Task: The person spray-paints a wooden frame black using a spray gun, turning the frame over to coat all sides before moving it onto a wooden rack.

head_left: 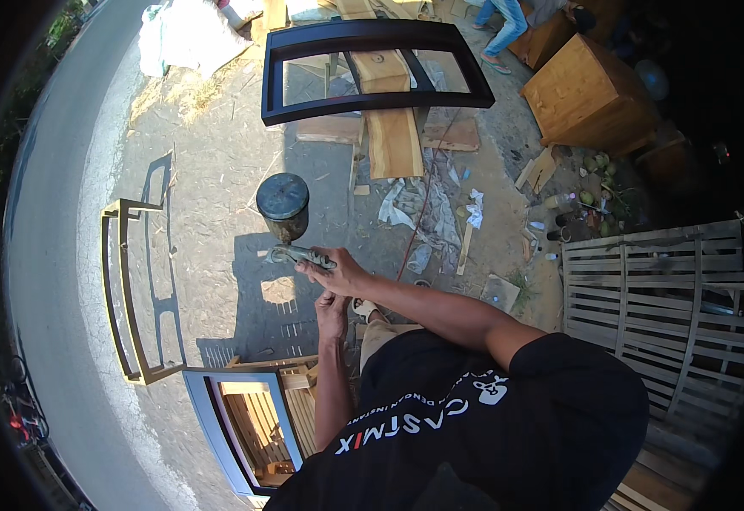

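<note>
Head view, looking down: spray gun (291,243) with dark round cup (283,198) on top, held out at chest height over bare ground strewn with sawdust. Right hand (338,274) wrapped closed round the gun's handle, fingers curled tight. Left hand (332,313) just beneath, fingers bent and touching the underside near the grip; whether pinching a fitting or only steadying, cannot tell. Looks like a pause for adjustment, not spraying: nozzle aimed away, no mist visible. Next move likely needs the left hand free and the nozzle turned toward a workpiece. Nearest pieces: dark-painted frame (378,68) propped on planks ahead, thin frame (134,289) standing at left, blue-edged frame (236,426) low at left. Slatted panel (661,289) at right, wooden cabinet (589,98) beyond.
</note>
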A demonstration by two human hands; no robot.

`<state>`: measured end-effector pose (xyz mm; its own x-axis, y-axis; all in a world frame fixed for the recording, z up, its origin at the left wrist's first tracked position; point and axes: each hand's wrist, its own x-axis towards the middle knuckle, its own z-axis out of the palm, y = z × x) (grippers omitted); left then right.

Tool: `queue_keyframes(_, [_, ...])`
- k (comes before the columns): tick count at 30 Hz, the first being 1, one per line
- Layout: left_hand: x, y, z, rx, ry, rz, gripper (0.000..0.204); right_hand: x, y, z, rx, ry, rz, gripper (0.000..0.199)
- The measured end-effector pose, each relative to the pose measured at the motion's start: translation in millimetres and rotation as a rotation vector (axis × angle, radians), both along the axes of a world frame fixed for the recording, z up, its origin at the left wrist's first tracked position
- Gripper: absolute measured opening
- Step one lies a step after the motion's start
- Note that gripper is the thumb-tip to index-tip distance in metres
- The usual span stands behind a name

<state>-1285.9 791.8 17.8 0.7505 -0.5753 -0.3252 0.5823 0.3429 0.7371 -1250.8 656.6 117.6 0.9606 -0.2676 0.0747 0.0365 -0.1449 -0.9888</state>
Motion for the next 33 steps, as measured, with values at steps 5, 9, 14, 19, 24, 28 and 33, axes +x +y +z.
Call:
queue_keyframes(5, [3.2,0.5,3.2,-0.020,0.015,-0.006,0.023,0.3,0.5,4.9,0.016,-0.001,0.013,0.034])
queue_keyframes(9, [6.8,0.4,14.0,-0.012,0.039,-0.036,0.024,1.0,-2.5,6.8,-0.019,0.044,0.001,0.033])
queue_keyframes(14, [14.4,-4.9,13.9,-0.010,0.032,-0.053,0.025,4.1,-5.3,8.1,-0.044,-0.010,-0.009,0.030])
queue_keyframes(19, [24.6,-12.1,10.2,0.058,0.009,-0.065,0.021,12.1,-15.1,7.4,-0.023,-0.015,0.027,0.027])
queue_keyframes(24, [37.0,-35.4,11.3,0.040,-0.014,-0.054,0.025,28.6,-37.5,-6.6,-0.020,-0.078,0.035,0.034])
queue_keyframes(28, [53.5,-56.1,7.7,0.101,-0.026,-0.013,0.025,46.5,-63.1,-4.0,0.027,-0.058,0.049,0.032])
queue_keyframes(33, [74.3,-94.1,2.1,0.048,0.034,0.051,0.024,76.6,-95.5,-15.3,0.015,-0.082,0.099,0.030])
